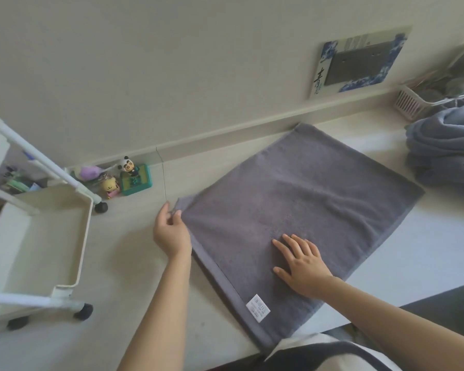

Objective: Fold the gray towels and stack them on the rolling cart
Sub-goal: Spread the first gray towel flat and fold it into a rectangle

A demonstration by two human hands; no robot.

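Observation:
A gray towel (300, 199) lies spread flat on the white table (134, 263), with a white label near its front edge. My left hand (172, 231) pinches the towel's left corner between thumb and fingers. My right hand (303, 263) lies flat on the towel's near part with the fingers spread. The white rolling cart (38, 236) stands on the table at the left, its top tray holding nothing. A heap of bluish-gray towels (445, 145) sits at the far right.
Small toy figures (126, 178) stand by the wall behind the cart. A blue and gray picture card (359, 62) leans on the wall. A pink basket (413, 103) with utensils sits at the back right. The table's front edge runs below the towel.

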